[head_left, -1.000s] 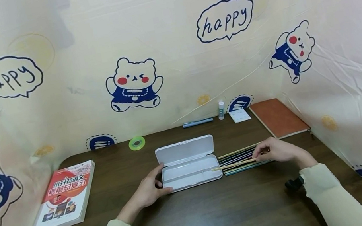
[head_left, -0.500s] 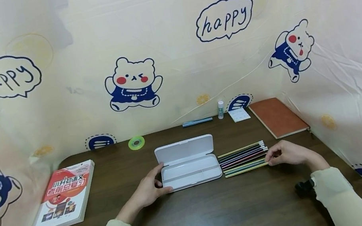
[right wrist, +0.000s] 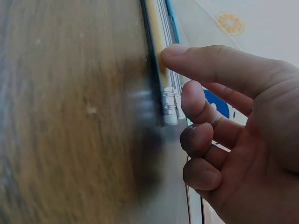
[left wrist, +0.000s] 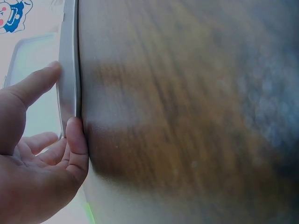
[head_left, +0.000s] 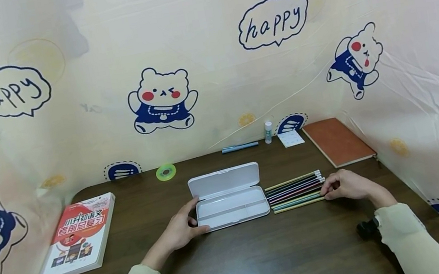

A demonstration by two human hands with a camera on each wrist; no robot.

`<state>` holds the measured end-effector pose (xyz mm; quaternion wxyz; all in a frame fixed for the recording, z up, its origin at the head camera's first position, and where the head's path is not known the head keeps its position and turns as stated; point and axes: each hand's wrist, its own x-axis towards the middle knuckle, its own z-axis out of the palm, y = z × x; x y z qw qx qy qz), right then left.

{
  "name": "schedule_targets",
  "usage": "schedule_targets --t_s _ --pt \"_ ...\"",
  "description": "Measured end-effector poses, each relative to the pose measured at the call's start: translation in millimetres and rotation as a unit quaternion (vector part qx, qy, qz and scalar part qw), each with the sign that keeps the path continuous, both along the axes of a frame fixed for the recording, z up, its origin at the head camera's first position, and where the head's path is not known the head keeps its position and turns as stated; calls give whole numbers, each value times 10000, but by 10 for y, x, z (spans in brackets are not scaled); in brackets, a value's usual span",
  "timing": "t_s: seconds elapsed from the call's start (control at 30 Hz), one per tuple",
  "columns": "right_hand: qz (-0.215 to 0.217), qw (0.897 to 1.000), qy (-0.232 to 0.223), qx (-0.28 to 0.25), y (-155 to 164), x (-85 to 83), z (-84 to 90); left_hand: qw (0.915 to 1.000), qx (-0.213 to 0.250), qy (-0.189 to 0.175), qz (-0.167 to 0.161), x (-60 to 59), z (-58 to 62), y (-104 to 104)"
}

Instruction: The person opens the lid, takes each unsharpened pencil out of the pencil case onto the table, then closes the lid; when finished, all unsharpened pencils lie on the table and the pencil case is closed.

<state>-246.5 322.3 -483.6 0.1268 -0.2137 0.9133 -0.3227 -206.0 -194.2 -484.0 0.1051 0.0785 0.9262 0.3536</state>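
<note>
An open white pencil case [head_left: 221,210] lies mid-table with its lid raised at the back; nothing lies in its compartments. My left hand [head_left: 182,227] holds its left end, and in the left wrist view the thumb [left wrist: 39,84] rests along the case's front side. Right of the case several pencils [head_left: 293,191] lie side by side, eraser ends to the right. My right hand [head_left: 347,187] pinches the eraser end of the nearest yellow pencil [head_left: 297,205]. In the right wrist view the thumb [right wrist: 175,51] touches its yellow shaft, the other fingers curled beside the white eraser [right wrist: 171,119].
A thick red and white book [head_left: 78,237] lies at the left. Along the back are a green tape roll [head_left: 166,172], a blue pen [head_left: 240,147], a glue stick [head_left: 268,132] and a small white card [head_left: 291,138]. A brown notebook [head_left: 338,142] lies back right.
My right hand has moved right and down from above the row, and the yellow pencil that overlapped the case is now at the row's near side. My left hand stays on the case.
</note>
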Motion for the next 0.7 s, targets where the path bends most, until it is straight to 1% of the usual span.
schedule_targets --t_s 0.1,0.2,0.37,0.5,0.7 --pt "0 10000 -81 -38 -6 1 -3 10000 -2 14 -7 2 5 0" --pt "2 10000 -48 -32 -22 -1 8 10000 8 7 -7 8 11 0" --pt "-86 10000 -37 -24 -96 -33 81 10000 6 26 0 6 12 3" --pt "-114 9996 -200 -170 -214 -74 160 10000 -9 55 -12 17 11 10" --pt "-209 9974 -357 -582 -495 -158 269 10000 14 57 39 28 19 20"
